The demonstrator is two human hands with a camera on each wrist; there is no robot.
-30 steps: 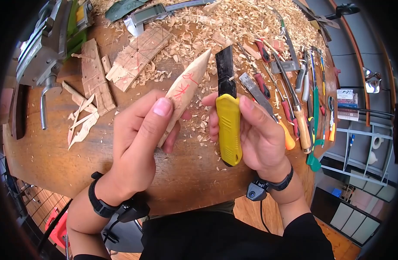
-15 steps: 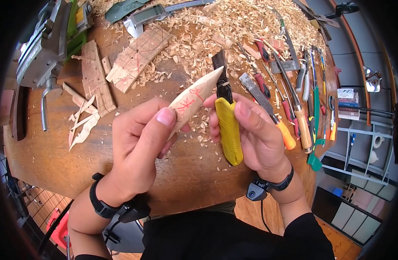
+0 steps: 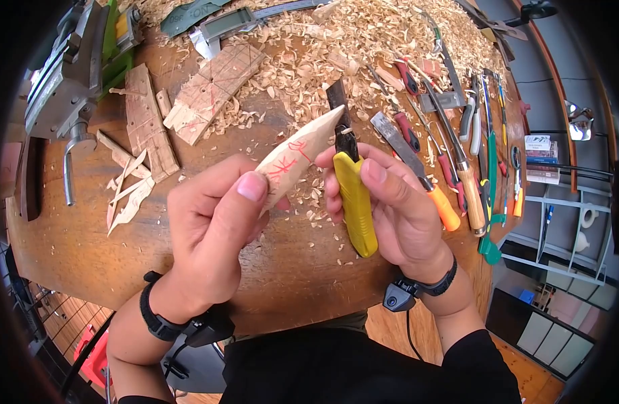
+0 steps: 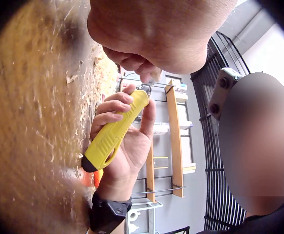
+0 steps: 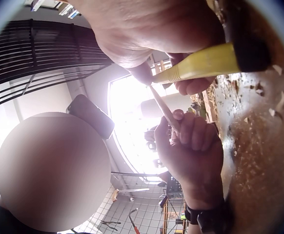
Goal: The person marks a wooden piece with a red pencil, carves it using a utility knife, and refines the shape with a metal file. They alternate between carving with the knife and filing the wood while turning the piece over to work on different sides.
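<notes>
My left hand (image 3: 212, 232) pinches a pointed piece of pale wood (image 3: 302, 148) between thumb and fingers. Red pencil-like marks run across its upper face, and the tip points up and right. A yellow-handled utility knife (image 3: 353, 202) sits in my right hand (image 3: 407, 219), thumb on one side and fingers on the other. Its dark blade (image 3: 337, 94) points away from me, and the wood's tip overlaps it in the head view. The left wrist view shows the fingers curled round the yellow handle (image 4: 115, 134). In the right wrist view the wood (image 5: 165, 108) appears as a thin edge.
Wood shavings (image 3: 309, 60) cover the far tabletop. Files, chisels and pliers lie at right, including an orange-handled tool (image 3: 444, 209). A metal vise (image 3: 63, 94) stands at left, near marked boards (image 3: 215, 91) and thin wood offcuts (image 3: 131, 195). A digital caliper (image 3: 228, 23) lies at the back.
The wood has tilted rightward, bringing its tip from beside the blade to over it. The knife has turned slightly and its blade leans further left. Both hands keep their hold.
</notes>
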